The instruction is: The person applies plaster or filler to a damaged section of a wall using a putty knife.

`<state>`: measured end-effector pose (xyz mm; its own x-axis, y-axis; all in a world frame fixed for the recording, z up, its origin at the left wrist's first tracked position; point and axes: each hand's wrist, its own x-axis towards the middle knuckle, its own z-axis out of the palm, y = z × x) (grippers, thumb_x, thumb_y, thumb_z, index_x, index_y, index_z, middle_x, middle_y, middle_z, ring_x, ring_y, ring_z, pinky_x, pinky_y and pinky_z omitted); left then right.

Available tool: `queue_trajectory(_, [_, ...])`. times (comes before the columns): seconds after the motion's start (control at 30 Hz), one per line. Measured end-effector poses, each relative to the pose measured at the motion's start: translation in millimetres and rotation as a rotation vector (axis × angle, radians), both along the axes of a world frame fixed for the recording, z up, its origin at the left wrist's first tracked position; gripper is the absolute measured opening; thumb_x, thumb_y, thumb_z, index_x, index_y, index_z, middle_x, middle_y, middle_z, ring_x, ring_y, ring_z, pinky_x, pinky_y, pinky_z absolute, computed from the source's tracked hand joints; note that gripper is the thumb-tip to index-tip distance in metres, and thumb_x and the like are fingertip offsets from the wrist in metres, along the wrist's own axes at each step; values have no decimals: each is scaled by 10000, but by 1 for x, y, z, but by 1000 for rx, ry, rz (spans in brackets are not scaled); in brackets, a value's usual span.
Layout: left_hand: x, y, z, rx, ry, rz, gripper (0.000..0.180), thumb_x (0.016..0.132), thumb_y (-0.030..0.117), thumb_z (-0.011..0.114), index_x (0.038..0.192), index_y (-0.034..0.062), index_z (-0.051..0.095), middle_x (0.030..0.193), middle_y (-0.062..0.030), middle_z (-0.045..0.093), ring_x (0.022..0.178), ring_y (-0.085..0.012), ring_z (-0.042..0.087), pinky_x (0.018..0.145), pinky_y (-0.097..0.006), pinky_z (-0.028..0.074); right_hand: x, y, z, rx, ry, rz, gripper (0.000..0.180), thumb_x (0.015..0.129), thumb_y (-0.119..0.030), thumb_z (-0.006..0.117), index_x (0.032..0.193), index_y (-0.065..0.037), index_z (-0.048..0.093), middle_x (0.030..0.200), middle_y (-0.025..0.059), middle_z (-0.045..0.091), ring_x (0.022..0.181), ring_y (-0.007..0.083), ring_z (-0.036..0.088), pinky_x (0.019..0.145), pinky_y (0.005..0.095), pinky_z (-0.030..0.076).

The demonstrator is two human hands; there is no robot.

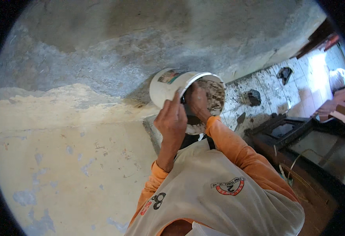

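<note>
A white bucket (165, 87) with a printed label is tilted beside the wall, its mouth turned toward me. Grey-brown wet mix, like mortar, coats its inside (216, 94). At the near side of the rim, my left hand (171, 121) is closed on the bucket's edge, index finger pointing up along it. My right hand (198, 101) reaches inside the mouth with its fingers curled and partly hidden. Something small and dark shows between the two hands; I cannot make out what it is.
A wall (101, 59) with grey plaster above peeling cream paint runs alongside. On the splattered tile floor (266, 84) lie a dark lump (254, 97), a crumpled dark piece (285, 74) and a trowel-like blade (241, 118). Dark-framed wooden furniture (318, 145) stands to the right.
</note>
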<state>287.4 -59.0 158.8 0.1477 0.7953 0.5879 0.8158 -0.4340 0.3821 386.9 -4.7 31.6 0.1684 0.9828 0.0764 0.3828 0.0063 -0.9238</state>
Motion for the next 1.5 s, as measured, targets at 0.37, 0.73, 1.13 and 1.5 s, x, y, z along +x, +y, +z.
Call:
queue_trajectory(0.37, [48, -5, -6, 1, 162, -284, 484, 811, 30, 705, 1293, 68, 716, 773, -32, 501, 575, -170, 561, 544, -316, 503, 17, -55, 6, -9, 309, -31, 334, 991, -167, 557, 1251, 41, 581, 1161, 223, 663, 995, 343, 650, 878, 445, 491])
queue_trajectory(0.73, [37, -19, -27, 32, 339, -206, 640, 818, 232, 742, 1445, 174, 629, 875, -10, 667, 594, -171, 619, 571, -341, 560, -70, -83, 66, 51, 132, -666, 517, 1024, -175, 482, 1492, 47, 462, 1425, 240, 582, 1250, 369, 611, 1108, 408, 450])
queue_trajectory(1.13, [33, -9, -20, -19, 234, -216, 525, 811, 117, 731, 1333, 168, 707, 802, -34, 607, 613, -233, 650, 539, -372, 536, 18, -15, -58, 414, 229, 217, 580, 994, -258, 611, 1507, -44, 447, 1386, 212, 587, 1247, 386, 613, 1081, 481, 483])
queue_trajectory(1.5, [9, 33, -38, -241, -116, -171, 362, 902, 108, 665, 1251, 28, 719, 892, -188, 678, 760, -395, 677, 702, -475, 538, 102, -61, 10, -262, 990, 14, 344, 966, -208, 751, 1259, -57, 652, 1127, 52, 699, 1026, 220, 674, 912, 427, 562])
